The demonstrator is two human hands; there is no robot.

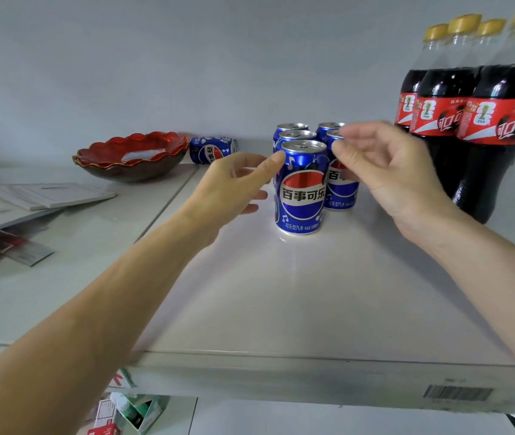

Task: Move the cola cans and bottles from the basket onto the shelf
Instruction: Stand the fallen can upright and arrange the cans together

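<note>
- White flat shelf (297, 293) lies under both hands.
- Dark plastic cola bottles (457, 120) stand upright, right of the right hand (388, 171).
- Front blue aluminium cola can (301, 186) stands upright between the hands; the left hand (231, 186) is nearer, its thumb seemingly touching it.
- Both hands are relaxed, grasping nothing.

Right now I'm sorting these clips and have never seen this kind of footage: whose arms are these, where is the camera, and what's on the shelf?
The one camera sits on a person's head, looking forward and down, so the arms are their own. The left hand touches the front cola can; the right hand hovers over the can group, holding nothing. Behind stand more upright cans; one fallen can lies beside a red bowl. Four cola bottles stand on the right of the white shelf.
</note>
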